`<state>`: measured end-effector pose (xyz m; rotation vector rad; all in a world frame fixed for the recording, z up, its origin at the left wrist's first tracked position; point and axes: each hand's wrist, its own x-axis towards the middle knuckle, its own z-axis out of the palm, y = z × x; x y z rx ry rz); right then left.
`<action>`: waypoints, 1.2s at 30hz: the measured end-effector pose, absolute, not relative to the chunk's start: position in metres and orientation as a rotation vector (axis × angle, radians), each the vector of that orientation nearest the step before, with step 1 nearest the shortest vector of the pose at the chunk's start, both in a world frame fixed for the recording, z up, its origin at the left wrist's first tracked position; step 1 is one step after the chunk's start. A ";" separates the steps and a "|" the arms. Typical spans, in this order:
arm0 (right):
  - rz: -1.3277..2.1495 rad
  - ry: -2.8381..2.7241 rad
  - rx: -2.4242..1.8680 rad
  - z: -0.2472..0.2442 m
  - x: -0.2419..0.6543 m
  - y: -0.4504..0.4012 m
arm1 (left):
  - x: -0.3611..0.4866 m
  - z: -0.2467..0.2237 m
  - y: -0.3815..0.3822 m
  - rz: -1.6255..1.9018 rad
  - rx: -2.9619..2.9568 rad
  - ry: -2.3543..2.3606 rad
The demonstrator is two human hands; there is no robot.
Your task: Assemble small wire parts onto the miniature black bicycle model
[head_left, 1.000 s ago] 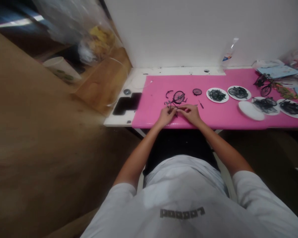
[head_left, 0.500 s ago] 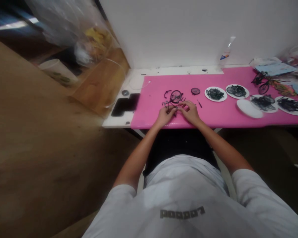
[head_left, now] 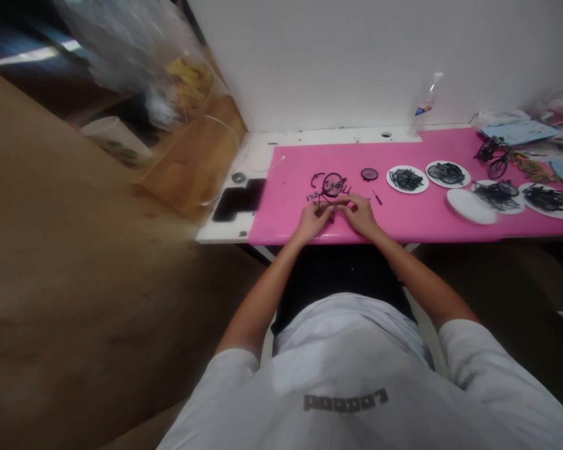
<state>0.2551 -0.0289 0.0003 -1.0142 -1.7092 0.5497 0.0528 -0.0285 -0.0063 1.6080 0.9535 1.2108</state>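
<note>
Both of my hands work close together on a small black toy bicycle frame [head_left: 326, 202] near the front of the pink mat. My left hand [head_left: 313, 222] is closed on the frame from the left. From the right, my right hand [head_left: 359, 214] pinches at the same frame, its fingertips almost meeting the left ones; what small part it may hold is hidden. Just beyond the frame lies a spoked toy wheel [head_left: 333, 184], with a curved black piece [head_left: 315, 180] to its left. A second wheel [head_left: 369, 174] and a small screwdriver [head_left: 378, 197] lie to the right.
Plates of black parts [head_left: 407, 179] stand to the right, with a white lid-like dish [head_left: 471, 207] overlapping one. Behind them is an assembled toy bicycle [head_left: 497, 164]. A clear bottle [head_left: 426, 97] stands by the wall. A black phone-like object [head_left: 238, 200] lies at left.
My right fingers have curled in slightly closer to the frame. My left hand keeps its hold, and the view has shifted a little.
</note>
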 end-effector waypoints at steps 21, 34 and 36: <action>0.445 -1.819 -0.983 0.002 0.254 -0.029 | 0.054 -0.019 -0.021 1.292 1.566 0.980; 0.490 -1.815 -0.993 0.005 0.253 -0.031 | 0.047 -0.025 -0.015 1.309 1.646 1.010; 0.484 -1.818 -0.986 0.004 0.253 -0.030 | 0.048 -0.024 -0.015 1.314 1.632 0.989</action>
